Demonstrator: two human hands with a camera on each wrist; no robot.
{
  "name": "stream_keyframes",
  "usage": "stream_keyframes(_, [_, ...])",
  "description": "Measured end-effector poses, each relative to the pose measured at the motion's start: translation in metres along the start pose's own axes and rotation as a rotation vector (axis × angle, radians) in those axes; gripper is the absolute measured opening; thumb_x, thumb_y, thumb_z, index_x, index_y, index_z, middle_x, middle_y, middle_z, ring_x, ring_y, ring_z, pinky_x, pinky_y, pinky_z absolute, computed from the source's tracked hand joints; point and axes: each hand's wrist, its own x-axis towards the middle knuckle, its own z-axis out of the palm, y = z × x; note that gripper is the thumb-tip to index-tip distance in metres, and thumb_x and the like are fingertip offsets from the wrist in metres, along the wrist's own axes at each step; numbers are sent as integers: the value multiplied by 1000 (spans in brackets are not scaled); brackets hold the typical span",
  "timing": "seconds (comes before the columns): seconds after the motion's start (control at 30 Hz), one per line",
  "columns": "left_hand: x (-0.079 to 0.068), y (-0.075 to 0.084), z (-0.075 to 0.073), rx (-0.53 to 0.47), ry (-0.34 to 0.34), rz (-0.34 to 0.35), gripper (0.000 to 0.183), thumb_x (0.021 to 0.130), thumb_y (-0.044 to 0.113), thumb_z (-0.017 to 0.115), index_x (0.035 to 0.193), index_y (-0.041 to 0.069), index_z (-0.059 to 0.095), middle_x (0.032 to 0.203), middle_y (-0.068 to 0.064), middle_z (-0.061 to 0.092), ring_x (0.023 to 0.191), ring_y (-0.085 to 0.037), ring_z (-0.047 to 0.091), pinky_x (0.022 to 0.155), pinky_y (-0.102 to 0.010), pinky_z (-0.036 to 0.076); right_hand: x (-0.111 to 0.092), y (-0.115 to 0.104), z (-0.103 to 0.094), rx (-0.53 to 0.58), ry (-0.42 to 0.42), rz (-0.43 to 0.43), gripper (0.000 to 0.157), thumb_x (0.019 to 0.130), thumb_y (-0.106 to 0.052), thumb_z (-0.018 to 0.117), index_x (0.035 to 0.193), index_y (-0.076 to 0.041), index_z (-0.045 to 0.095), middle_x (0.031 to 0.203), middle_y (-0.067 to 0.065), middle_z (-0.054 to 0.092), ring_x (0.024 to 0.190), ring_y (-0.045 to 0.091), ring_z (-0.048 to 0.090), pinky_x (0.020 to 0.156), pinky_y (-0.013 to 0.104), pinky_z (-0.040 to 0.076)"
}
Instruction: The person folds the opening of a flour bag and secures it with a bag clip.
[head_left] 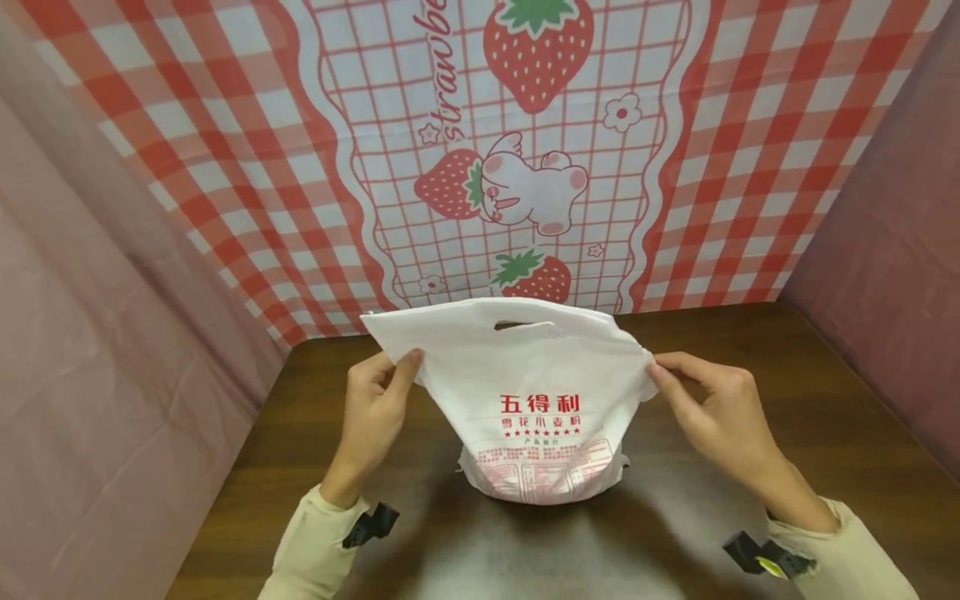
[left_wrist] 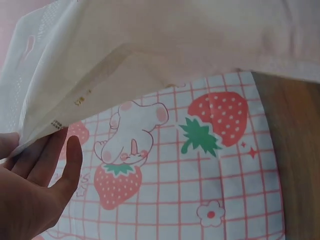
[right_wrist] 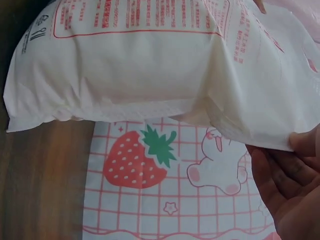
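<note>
A white flour bag (head_left: 540, 362) with red Chinese print and a slot handle stands upright on the brown table (head_left: 247, 500). Its lower part bulges, while the upper part is spread flat and wide. My left hand (head_left: 375, 408) pinches the bag's left edge between thumb and fingers, below the top corner. On the opposite side, my right hand (head_left: 720, 408) pinches the right edge. In the right wrist view, the thumb of that hand lies over the bag's (right_wrist: 150, 65) seam with fingers behind it. What the bag contains is hidden.
Behind the table hangs a red-and-white checked cloth (head_left: 750, 167) printed with strawberries. Pink curtains (head_left: 97, 333) close off the left and right sides. Black wrist mounts (head_left: 371, 525) sit at both sleeves.
</note>
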Motion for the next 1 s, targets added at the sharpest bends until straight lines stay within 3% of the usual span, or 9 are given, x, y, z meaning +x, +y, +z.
stream_keyframes(0.17, [6,5,5,-76,17,-26,18,89,8,53,97,1,67,88,-12,67,75,-18,63,67,-29,50,1,13,-5,55,-61,94,24,74,5,68,93,-10,69,84,1,68,70,3,59,60,11,44])
stream_keyframes(0.37, [6,27,8,-51,32,-37,17,87,2,54,85,-9,66,78,-19,65,64,-10,58,58,-24,48,1,12,-10,166,-211,240,20,79,0,64,96,-11,67,87,0,66,72,8,60,61,16,47])
stream_keyframes(0.57, [5,35,8,-23,30,-29,13,84,0,57,82,-8,67,75,-15,65,61,-8,52,54,-22,43,5,-6,-13,69,-281,152,36,75,-3,70,105,-20,63,97,-6,64,85,3,58,76,11,43])
stream_keyframes(0.63, [4,34,7,-28,23,-22,12,84,-1,57,85,-7,67,77,-15,65,62,-8,52,53,-22,43,9,-11,-12,88,-297,157,39,73,-4,71,108,-20,62,100,-6,63,89,4,57,79,10,41])
stream_keyframes(0.73, [3,25,5,-46,12,-20,13,85,1,57,91,-2,68,82,-12,66,66,-10,55,56,-23,46,16,-13,-11,228,-345,216,46,76,-2,68,118,-18,56,108,-3,61,96,8,57,80,15,45])
stream_keyframes(0.87, [1,12,4,-64,5,-40,14,86,7,58,94,6,69,84,-7,67,69,-14,58,59,-26,48,21,-12,-12,529,-414,259,62,78,10,59,134,-8,38,126,12,49,108,19,53,80,24,49])
stream_keyframes(0.93, [1,12,4,-66,1,-48,14,86,8,58,94,6,69,85,-7,67,70,-15,59,61,-27,49,22,-14,-12,618,-443,282,66,78,13,57,136,-7,34,129,15,45,109,22,51,80,28,49])
stream_keyframes(1.0, [2,14,3,-65,3,-58,14,86,7,58,94,5,69,84,-7,67,70,-15,59,61,-27,49,23,-17,-9,620,-452,283,64,78,12,58,135,-7,36,127,14,45,105,24,53,78,30,50])
